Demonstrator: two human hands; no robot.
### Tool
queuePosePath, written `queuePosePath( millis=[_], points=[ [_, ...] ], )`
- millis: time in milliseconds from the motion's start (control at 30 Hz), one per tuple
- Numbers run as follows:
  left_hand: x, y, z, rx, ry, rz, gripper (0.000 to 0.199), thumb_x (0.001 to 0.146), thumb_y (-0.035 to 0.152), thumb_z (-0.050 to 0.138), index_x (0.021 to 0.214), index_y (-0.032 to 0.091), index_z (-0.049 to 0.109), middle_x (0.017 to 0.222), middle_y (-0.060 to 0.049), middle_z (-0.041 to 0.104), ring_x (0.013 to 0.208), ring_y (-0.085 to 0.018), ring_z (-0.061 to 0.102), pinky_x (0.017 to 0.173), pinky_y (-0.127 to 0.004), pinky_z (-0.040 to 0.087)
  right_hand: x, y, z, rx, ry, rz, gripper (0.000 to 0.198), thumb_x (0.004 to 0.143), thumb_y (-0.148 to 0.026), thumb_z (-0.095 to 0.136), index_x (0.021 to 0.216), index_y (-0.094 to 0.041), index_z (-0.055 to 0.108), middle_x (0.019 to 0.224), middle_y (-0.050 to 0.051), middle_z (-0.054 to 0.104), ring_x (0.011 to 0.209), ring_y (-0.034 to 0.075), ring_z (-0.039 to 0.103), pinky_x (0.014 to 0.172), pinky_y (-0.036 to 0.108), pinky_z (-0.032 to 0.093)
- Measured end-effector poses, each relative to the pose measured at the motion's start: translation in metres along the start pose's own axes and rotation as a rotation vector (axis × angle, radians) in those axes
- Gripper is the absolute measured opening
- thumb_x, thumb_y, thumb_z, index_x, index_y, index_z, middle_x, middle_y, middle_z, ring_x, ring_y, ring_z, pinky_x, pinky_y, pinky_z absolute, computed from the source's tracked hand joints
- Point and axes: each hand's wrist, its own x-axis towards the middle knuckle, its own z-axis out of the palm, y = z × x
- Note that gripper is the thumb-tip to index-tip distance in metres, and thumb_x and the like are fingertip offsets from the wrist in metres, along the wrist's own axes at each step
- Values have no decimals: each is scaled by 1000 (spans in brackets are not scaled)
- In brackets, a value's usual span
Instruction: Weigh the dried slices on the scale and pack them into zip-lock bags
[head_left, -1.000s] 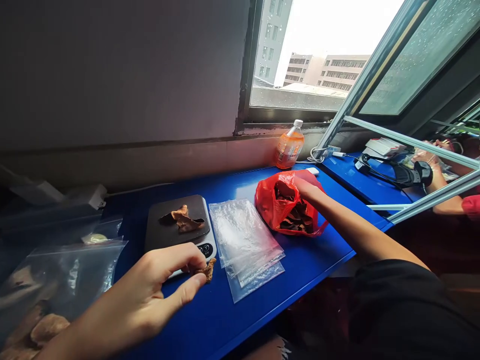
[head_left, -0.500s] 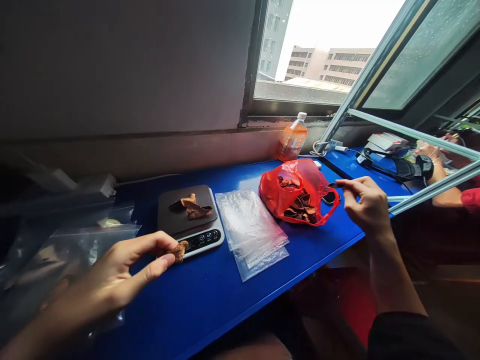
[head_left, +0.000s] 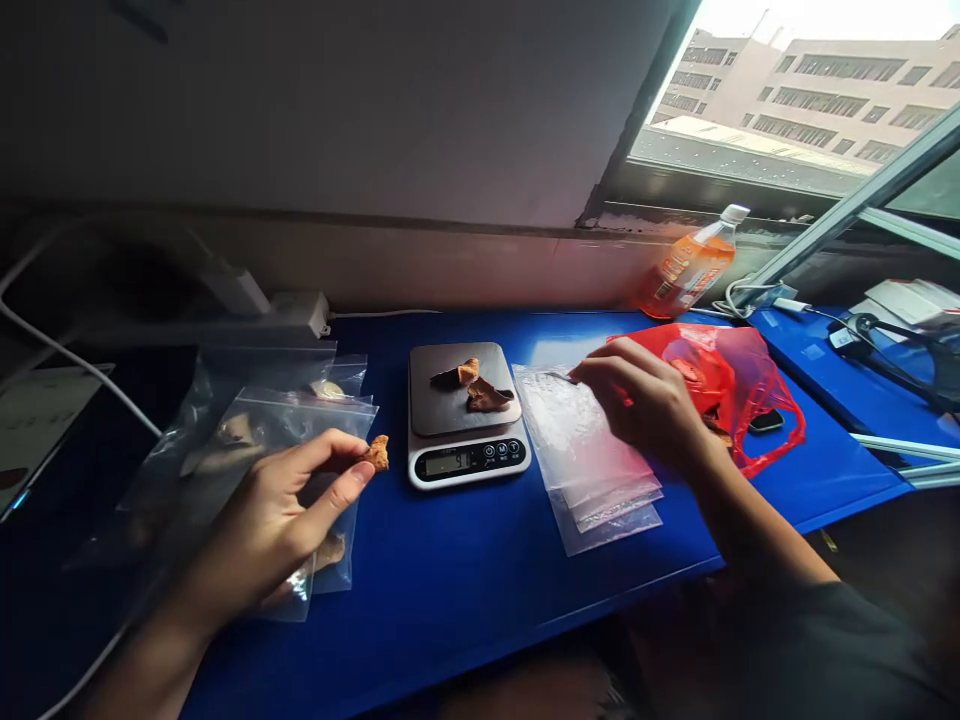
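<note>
My left hand (head_left: 300,510) pinches a small brown piece of dried peel (head_left: 379,453) between thumb and forefinger, left of the kitchen scale (head_left: 420,400). Two curled pieces of dried peel (head_left: 489,396) lie on the scale's plate, and its display (head_left: 448,463) is lit. Over a stack of clear zip bags (head_left: 592,480), right of the scale, hovers my right hand (head_left: 649,395). Its fingertips are closed on a thin dark sliver, seemingly dried peel. Behind that hand lies a red plastic bag (head_left: 750,365), partly hidden, with more peel inside.
Filled zip bags (head_left: 330,400) lie at the left beside a white cable (head_left: 82,370). A power strip (head_left: 300,313) sits by the wall. An orange drink bottle (head_left: 690,265) stands behind the red bag, and a dark oval object (head_left: 766,421) lies beside it. A metal frame (head_left: 832,235) rises at the right.
My right hand has moved left from the red bag to above the clear zip bags, still pinching the dark sliver. The view has turned left; my left hand still holds its piece, now clear of the scale.
</note>
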Motion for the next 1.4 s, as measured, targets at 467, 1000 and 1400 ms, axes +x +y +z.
queuePosePath(
  millis=[467, 1000, 1400],
  points=[
    [-2, -3, 6, 35, -28, 89, 21, 87, 46, 57, 86, 26, 64, 88, 1, 73, 84, -18, 68, 77, -24, 53, 23, 11, 87, 230, -132, 102, 17, 92, -21, 55, 94, -17, 71, 87, 7, 69, 73, 14, 62, 67, 27, 51],
    [48, 33, -19, -54, 130, 103, 21, 79, 39, 66, 89, 21, 69, 88, -1, 74, 83, -17, 69, 78, -27, 56, -10, 36, 63, 102, 316, 234, 19, 69, -7, 50, 79, -22, 46, 70, -2, 54, 62, 13, 52, 57, 28, 42],
    [44, -13, -22, -110, 308, -105, 27, 75, 37, 69, 95, 18, 68, 88, -2, 75, 83, -19, 71, 83, -34, 59, -11, 39, 68, 160, 220, 305, 18, 69, -5, 48, 77, -22, 49, 70, -1, 51, 64, 14, 50, 63, 30, 42]
  ],
)
